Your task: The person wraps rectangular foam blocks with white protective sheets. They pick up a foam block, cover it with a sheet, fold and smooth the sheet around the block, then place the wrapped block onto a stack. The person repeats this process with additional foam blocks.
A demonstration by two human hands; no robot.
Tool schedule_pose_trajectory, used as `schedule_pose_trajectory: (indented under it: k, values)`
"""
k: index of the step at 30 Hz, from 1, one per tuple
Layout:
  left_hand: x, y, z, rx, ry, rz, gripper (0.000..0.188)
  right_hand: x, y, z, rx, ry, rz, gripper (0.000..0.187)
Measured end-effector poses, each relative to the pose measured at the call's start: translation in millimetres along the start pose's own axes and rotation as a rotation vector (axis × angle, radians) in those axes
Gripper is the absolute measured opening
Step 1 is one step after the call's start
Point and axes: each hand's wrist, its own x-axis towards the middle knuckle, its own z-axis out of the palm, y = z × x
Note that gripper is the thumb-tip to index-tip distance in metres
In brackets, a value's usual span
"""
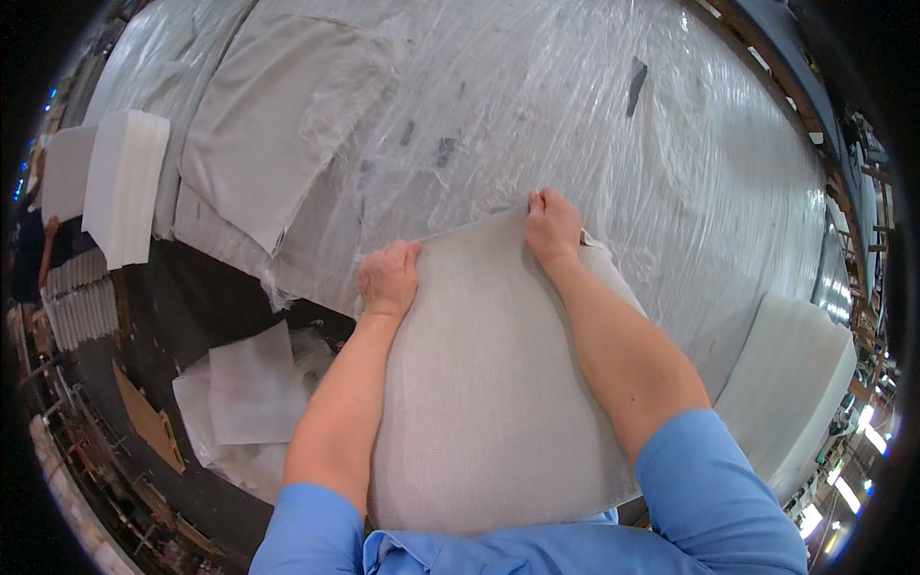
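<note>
A light grey, fabric-covered cushion [489, 383] rests against my body, broad and smooth, its far edge pointing away from me. My left hand [388, 278] is closed on the cushion's far left corner. At the far right corner, my right hand [554, 225] pinches the fabric edge, a little higher than the left. A small pale flap shows beside my right wrist. Under the cushion's far end lies a surface wrapped in clear plastic film [498, 105].
Loose grey fabric [273, 125] lies on the film at the far left. White foam slabs [129, 187] stand left; a pale foam block [786, 374] is at the right. Plastic bags with a pale sheet [251, 388] lie lower left. Another person's arm [46, 251] shows at the far left.
</note>
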Motion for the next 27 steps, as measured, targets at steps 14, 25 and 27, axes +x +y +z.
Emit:
schedule_pose_trajectory:
  k: [14, 25, 27]
  values:
    - [-7, 7, -5, -0.085, 0.072, 0.005, 0.031, -8, 4, -1, 0.107, 0.082, -0.049, 0.03]
    - [-7, 16, -15, -0.061, -0.016, -0.054, 0.032, -3, 6, -11, 0.004, -0.067, -0.124, 0.027]
    - [-5, 17, -28, -0.049, -0.106, -0.074, 0.031, 4, 8, -31, -0.076, -0.254, -0.172, 0.026]
